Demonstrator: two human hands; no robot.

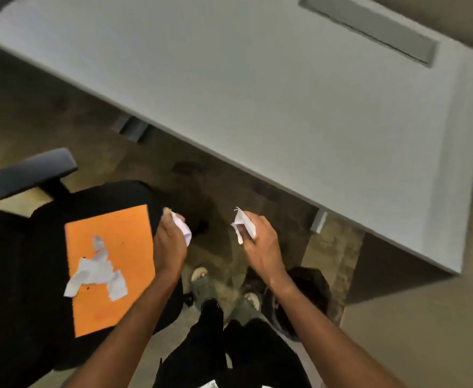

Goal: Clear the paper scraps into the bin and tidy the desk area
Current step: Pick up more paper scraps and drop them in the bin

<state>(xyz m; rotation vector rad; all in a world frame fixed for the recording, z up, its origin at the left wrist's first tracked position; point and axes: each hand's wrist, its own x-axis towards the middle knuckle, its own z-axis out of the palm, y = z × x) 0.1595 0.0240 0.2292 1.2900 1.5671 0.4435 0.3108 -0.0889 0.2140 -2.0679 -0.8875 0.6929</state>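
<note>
Both hands, left [171, 242] and right [260, 242], each clutch crumpled paper scraps [183, 228], likely bound for the dark bin [311, 287] by the feet, while more scraps [95, 273] wait on the orange folder [129, 233].

dim, soft and motion-blurred view; pale desk [257, 93] brightest, floor beneath it in shadow, edges warped.

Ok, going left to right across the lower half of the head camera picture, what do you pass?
Armrest → orange folder with torn scraps on it → left hand holding paper → right hand holding paper → dark bin → desk corner.
</note>
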